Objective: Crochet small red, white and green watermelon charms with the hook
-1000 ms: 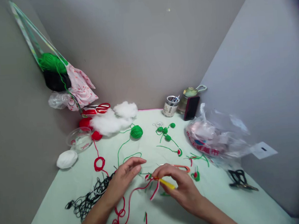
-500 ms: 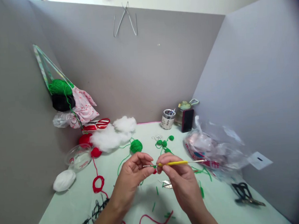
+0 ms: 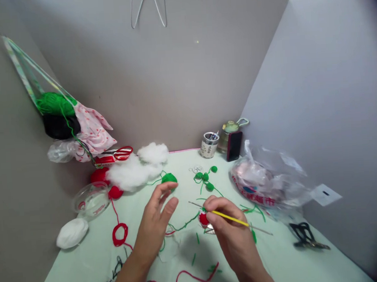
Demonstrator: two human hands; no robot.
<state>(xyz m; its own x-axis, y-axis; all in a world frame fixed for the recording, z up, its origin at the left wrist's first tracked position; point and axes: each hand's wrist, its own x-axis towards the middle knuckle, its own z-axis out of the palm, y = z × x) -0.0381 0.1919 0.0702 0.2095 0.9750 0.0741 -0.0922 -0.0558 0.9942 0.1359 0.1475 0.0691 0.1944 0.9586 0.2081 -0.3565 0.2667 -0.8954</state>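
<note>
My right hand is closed on a yellow-handled crochet hook, whose metal tip points left and up. A small red crocheted piece hangs at the fingertips of that hand, with a green yarn strand trailing from it to the left. My left hand hovers just left of it with the fingers spread apart and nothing in them. A small green yarn ball lies on the table beyond the left fingertips.
White stuffing, red yarn balls, a clear plastic bowl and a white yarn ball lie at the left. A plastic bag and black scissors lie right. A tin, a jar and a phone stand at the back.
My left hand has let go of the piece and opened, drawing to the left. My right hand has dropped a little with the hook, which now slants down to the right.
</note>
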